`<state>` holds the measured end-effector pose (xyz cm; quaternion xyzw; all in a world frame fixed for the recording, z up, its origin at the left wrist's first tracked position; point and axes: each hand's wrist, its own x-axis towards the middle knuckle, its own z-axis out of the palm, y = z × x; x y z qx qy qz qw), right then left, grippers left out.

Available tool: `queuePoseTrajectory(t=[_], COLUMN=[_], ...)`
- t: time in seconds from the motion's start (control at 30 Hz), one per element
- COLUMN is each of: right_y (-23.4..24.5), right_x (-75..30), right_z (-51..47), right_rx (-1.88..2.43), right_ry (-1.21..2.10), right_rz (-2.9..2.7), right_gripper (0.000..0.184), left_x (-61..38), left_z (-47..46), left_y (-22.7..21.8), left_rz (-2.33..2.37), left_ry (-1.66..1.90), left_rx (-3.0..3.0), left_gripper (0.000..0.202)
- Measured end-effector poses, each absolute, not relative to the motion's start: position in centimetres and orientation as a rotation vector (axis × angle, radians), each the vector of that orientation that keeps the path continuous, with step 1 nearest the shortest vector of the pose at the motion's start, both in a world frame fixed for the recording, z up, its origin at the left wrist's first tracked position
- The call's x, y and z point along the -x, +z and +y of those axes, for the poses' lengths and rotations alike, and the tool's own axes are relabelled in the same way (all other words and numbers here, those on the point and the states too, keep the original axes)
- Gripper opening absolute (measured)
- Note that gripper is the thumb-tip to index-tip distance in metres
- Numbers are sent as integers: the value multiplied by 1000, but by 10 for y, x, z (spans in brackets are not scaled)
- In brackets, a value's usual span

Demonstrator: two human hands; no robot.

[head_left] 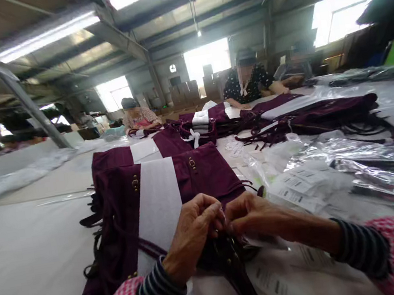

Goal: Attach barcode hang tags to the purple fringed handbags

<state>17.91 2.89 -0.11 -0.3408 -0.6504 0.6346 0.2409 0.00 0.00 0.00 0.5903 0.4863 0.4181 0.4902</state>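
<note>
Left hand and right hand angled in from either side, wrists low, striped cuffs showing. Fingertips nearly meeting in a tight pinch just above a dark strap — whether anything's actually gripped: hidden, can't tell. Strap belongs to a plum fringed bag, lying flat on the white-covered table, white paper band across it, brass buckle just beyond the hands. Barcode label sheets beside the right hand; clear poly bags farther right.
</note>
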Motion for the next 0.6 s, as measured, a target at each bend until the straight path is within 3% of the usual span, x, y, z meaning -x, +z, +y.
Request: queuePoseTrajectory(t=[0.3,0.6], right_y=[-26,-30], right_x=[-185,-190], right_z=[25,20], right_rx=[928,991], right_ry=[1536,1293], right_rz=[-1816,-1897], right_gripper=[11,15], left_x=[0,-12], left_z=[-18,-20], left_y=[-10,-16], left_rz=[1372,1512], left_ry=[798,808], left_rx=[-1505,-1558], left_gripper=[18,14])
